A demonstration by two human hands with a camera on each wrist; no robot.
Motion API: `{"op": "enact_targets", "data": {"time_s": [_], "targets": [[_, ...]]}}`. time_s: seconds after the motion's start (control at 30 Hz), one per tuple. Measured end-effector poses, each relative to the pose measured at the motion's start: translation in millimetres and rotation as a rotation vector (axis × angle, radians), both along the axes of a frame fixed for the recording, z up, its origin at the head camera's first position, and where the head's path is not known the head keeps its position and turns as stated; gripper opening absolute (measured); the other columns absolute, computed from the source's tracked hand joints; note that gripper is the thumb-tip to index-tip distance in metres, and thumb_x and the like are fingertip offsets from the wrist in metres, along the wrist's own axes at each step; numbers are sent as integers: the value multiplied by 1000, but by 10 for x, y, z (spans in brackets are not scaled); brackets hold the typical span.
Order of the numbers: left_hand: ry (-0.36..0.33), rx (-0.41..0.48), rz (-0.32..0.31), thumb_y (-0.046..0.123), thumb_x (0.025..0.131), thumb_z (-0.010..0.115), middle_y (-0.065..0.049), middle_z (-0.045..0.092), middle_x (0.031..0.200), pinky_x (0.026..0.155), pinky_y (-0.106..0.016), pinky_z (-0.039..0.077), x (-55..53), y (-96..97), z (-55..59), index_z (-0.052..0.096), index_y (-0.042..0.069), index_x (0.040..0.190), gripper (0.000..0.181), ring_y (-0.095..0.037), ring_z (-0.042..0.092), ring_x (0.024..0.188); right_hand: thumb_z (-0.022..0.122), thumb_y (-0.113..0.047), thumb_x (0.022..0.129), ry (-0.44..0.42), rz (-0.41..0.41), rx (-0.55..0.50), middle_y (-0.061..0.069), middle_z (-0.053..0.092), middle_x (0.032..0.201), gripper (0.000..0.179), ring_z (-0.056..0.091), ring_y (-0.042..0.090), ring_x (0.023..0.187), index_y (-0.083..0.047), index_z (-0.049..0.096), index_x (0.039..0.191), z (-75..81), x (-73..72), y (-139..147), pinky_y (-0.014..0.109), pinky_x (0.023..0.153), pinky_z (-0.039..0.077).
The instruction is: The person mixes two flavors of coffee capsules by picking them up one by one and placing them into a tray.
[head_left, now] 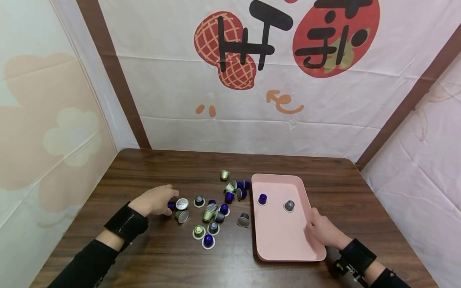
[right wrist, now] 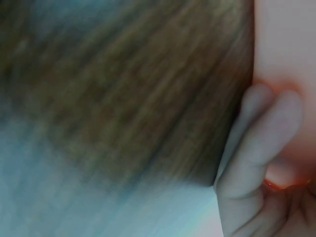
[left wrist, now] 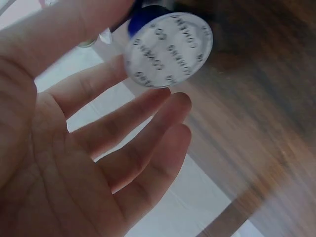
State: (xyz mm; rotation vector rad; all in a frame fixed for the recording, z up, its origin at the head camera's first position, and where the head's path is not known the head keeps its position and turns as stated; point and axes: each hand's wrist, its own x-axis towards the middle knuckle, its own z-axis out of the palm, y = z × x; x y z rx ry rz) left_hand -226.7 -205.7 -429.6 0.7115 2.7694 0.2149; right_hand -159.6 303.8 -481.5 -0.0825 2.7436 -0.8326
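My left hand (head_left: 156, 201) is at the left of a scatter of coffee capsules. Its thumb and forefinger pinch a blue coffee capsule (left wrist: 143, 19), whose white printed lid (left wrist: 170, 49) faces away from the palm; the other fingers stretch out loosely. A green capsule (head_left: 181, 216) lies on its side just below it in the head view. On the right, my right hand (head_left: 325, 230) grips the right rim of a pink tray (head_left: 284, 244), fingers curled at its edge. Inside the tray stand a blue capsule (head_left: 262, 199) and a grey capsule (head_left: 289, 206), lids down.
Several blue, green and grey capsules (head_left: 208, 241) are strewn over the brown wooden table (head_left: 173, 256) between hand and tray. One grey capsule (head_left: 243, 220) lies close to the tray's left side. A printed cloth (head_left: 162, 92) hangs behind the table.
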Motion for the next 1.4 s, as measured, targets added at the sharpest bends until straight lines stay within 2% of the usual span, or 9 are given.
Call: {"op": "enact_targets", "data": {"time_s": [0.23,0.4,0.5,0.67,0.83,1.03,1.17,1.3,1.4], "targets": [[43,-28,22,13,78,77,-26,55,119,87,-51,44,-19,-62,-80,59,-5,120,49,-40,55,107,46,-2,92,-1,-15,-3,9,45,71,31,52,18,67,8,34,119,-31,-8,4,32,56,42],[39,-27,48,13,80,75,-24,57,115,85,-50,45,-43,-83,-114,58,-7,120,48,-38,56,104,45,-2,92,-6,-14,-19,8,43,71,28,52,18,67,7,34,116,-26,-13,10,31,56,42],[59,-11,57,13,80,75,-20,60,108,79,-46,47,-59,-91,-107,60,-7,116,44,-30,59,93,45,-2,93,-7,-6,-32,8,42,71,29,52,18,67,7,34,117,1,-14,8,31,56,42],[72,46,75,12,81,72,-17,62,103,67,-37,47,-82,-66,-42,61,-7,113,40,-18,53,75,43,-2,93,-20,-13,-41,7,41,70,28,51,18,64,6,34,118,17,-22,0,30,52,41],[58,83,62,13,83,68,-17,62,106,67,-35,47,-62,-3,29,58,-7,119,43,-17,53,76,42,-2,93,-28,-27,-28,7,41,70,28,51,17,62,6,34,119,-8,-19,-20,29,49,39],[60,156,40,11,81,68,-5,59,88,62,-32,45,-64,87,78,63,3,102,23,-15,52,70,42,-2,93,-42,-31,-35,7,41,71,32,51,18,63,7,32,122,-9,-22,-15,29,50,39],[82,201,36,9,81,68,-1,57,83,60,-31,45,-76,187,146,60,10,93,14,-14,52,69,42,-1,93,-34,-16,-43,8,42,73,31,51,18,66,7,32,121,11,-14,-4,30,53,41],[111,225,3,7,82,68,0,56,83,59,-30,42,-78,325,240,57,11,94,17,-15,51,68,42,2,92,-17,8,-51,9,44,76,27,52,19,71,8,34,117,27,-2,-2,31,57,41],[148,223,-46,7,82,68,1,56,85,59,-30,41,-84,462,295,57,12,96,19,-15,51,69,42,3,92,-10,32,-61,10,47,80,25,52,21,75,9,34,114,39,-5,0,33,60,42]]}}
